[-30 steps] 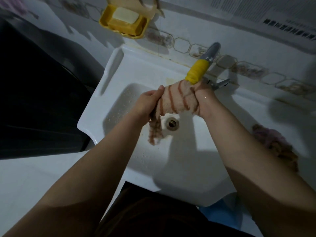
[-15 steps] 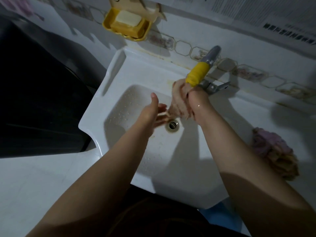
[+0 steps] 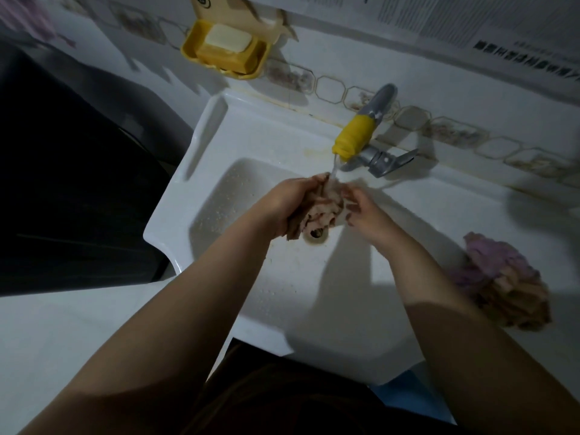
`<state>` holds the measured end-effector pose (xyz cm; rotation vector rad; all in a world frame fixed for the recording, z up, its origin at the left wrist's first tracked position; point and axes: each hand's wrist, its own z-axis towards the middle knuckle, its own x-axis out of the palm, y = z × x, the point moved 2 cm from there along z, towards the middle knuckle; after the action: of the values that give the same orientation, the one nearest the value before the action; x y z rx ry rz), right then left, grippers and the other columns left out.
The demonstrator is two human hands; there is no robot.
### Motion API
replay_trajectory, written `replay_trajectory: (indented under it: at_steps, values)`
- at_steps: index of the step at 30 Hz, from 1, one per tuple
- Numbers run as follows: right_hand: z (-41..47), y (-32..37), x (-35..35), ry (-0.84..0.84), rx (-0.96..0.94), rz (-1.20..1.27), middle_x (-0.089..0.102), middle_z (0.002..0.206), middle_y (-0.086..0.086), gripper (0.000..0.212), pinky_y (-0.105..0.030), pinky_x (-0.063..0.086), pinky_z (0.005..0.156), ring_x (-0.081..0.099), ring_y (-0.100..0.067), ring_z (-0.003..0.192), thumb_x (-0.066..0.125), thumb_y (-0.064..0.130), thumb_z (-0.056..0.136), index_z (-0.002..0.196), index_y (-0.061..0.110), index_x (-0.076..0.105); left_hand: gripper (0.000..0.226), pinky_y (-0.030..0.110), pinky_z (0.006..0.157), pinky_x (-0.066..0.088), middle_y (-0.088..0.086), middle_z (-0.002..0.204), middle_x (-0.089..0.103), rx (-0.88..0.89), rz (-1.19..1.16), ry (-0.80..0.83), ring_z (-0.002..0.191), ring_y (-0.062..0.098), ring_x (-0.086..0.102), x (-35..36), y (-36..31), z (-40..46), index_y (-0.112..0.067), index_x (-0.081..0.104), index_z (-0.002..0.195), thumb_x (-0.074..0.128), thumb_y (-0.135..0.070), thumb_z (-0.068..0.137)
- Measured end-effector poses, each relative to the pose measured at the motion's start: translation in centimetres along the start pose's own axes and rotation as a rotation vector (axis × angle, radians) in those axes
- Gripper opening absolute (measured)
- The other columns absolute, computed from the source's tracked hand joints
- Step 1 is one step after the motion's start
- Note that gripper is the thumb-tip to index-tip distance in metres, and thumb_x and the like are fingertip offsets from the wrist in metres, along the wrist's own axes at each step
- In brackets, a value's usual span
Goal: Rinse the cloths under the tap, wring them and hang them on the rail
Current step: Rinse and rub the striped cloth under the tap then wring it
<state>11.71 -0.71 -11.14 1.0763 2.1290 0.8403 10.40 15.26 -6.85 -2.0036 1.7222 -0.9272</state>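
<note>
A bunched pale cloth with brown stripes (image 3: pixel 320 211) is held over the drain of the white sink (image 3: pixel 282 296). My left hand (image 3: pixel 282 202) grips its left side and my right hand (image 3: pixel 361 205) holds its right side. A thin stream of water falls from the yellow-tipped grey tap (image 3: pixel 356 136) onto the top of the cloth. A second crumpled cloth, purple and tan (image 3: pixel 502 284), lies on the counter to the right of the basin. No rail is in view.
A yellow soap dish with a pale bar of soap (image 3: pixel 226 48) hangs on the tiled wall above the sink. A dark appliance (image 3: pixel 62 183) stands to the left. The drain (image 3: pixel 317 235) shows just below the cloth.
The cloth was stretched between both hands, then bunched in my right hand alone. My left hand has now closed on it again, and water runs from the tap.
</note>
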Motion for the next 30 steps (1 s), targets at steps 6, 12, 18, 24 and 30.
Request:
replay_trajectory:
  at_steps: [6, 12, 18, 24, 30]
  values:
    - [0.7, -2.1, 1.7, 0.165, 0.107, 0.244, 0.067, 0.085, -0.010, 0.015, -0.023, 0.049, 0.065, 0.060, -0.020, 0.078, 0.054, 0.000, 0.089, 0.099, 0.007, 0.062, 0.016, 0.030, 0.058, 0.055, 0.013, 0.084, 0.063, 0.040, -0.047, 0.276, 0.071, 0.021, 0.064, -0.7, -2.2, -0.6, -0.007, 0.052, 0.110, 0.048, -0.017, 0.098]
    - [-0.3, -1.8, 0.1, 0.073, 0.089, 0.620, 0.064, 0.100, -0.017, 0.056, -0.036, 0.052, 0.069, 0.066, -0.023, 0.080, 0.061, 0.040, 0.085, 0.125, 0.000, 0.057, 0.029, 0.017, 0.039, 0.028, 0.010, 0.056, 0.057, 0.060, 0.255, -0.207, 0.038, 0.016, 0.040, -4.0, 0.7, 1.4, -0.021, 0.067, 0.103, 0.043, -0.037, 0.101]
    - [-1.4, 2.7, 2.7, -0.256, -0.125, 0.349, 0.058, 0.056, 0.007, 0.032, -0.018, 0.046, 0.059, 0.057, -0.009, 0.056, 0.070, 0.033, 0.082, 0.062, 0.020, 0.049, 0.035, 0.022, 0.039, 0.044, 0.020, 0.085, 0.064, 0.026, -0.029, -0.346, 0.053, 0.023, 0.057, -0.9, 3.2, 3.5, -0.004, 0.064, 0.110, 0.042, -0.030, 0.101]
    - [0.6, 5.1, 2.8, -0.529, -0.097, -0.039, 0.064, 0.069, -0.009, 0.044, -0.031, 0.045, 0.063, 0.060, -0.025, 0.069, 0.050, 0.047, 0.092, 0.066, 0.013, 0.058, 0.033, 0.027, 0.047, 0.048, 0.006, 0.069, 0.056, -0.001, -0.153, -0.261, 0.056, 0.020, 0.054, 3.5, 2.2, 3.9, -0.011, 0.063, 0.095, 0.045, -0.038, 0.098]
    - [0.3, 5.2, 5.0, -0.493, -0.151, -0.035, 0.064, 0.074, -0.010, 0.037, -0.028, 0.040, 0.065, 0.060, -0.024, 0.073, 0.047, 0.038, 0.096, 0.070, 0.014, 0.058, 0.027, 0.044, 0.094, 0.048, 0.017, 0.107, 0.064, 0.157, 0.262, -0.377, 0.105, 0.034, 0.061, 1.0, 2.1, 5.4, -0.004, 0.057, 0.112, 0.046, -0.025, 0.098]
